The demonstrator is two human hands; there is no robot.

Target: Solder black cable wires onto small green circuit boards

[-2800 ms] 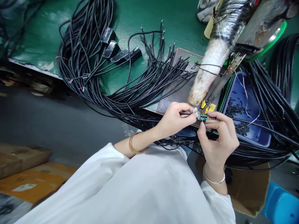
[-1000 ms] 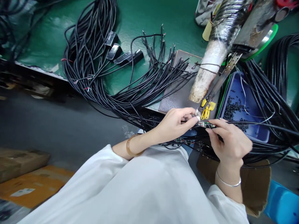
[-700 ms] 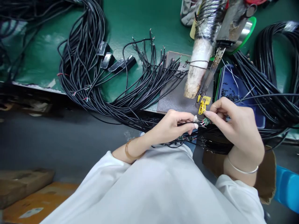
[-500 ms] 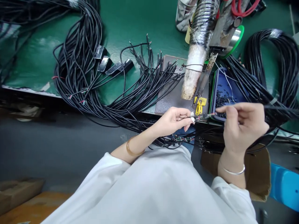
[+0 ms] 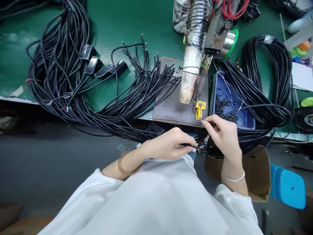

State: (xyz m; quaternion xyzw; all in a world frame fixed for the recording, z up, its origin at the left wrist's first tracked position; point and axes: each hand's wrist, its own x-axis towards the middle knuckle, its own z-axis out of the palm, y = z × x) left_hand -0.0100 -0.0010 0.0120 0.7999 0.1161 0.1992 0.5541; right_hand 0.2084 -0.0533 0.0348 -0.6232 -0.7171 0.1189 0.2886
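My left hand [image 5: 174, 143] is closed around a black cable [image 5: 186, 144] just below the bench edge. Bared, coloured wire ends and small parts [image 5: 205, 141] show just right of its fingertips. My right hand [image 5: 223, 133] pinches a thin black cable, whose fine pale tip [image 5: 201, 120] points at a yellow clip [image 5: 200, 109]. The clip sits under the metal arms of a bench fixture [image 5: 203, 76], beside a wrapped hose end [image 5: 189, 78]. Between the hands, more cables hang along the edge; their exact ends are hard to make out.
A large heap of black cables [image 5: 61, 65] covers the left of the bench, with stripped ends on a brown board [image 5: 168, 107]. A blue tray [image 5: 248, 122] holds small black pieces. Right of it lies a cable coil [image 5: 281, 75]. Below are a cardboard box [image 5: 259, 176] and blue stool [image 5: 288, 186].
My right hand has moved left, bringing its cable tip beside the yellow clip. My left hand has dropped closer to my body. The whole view has shifted to the right.
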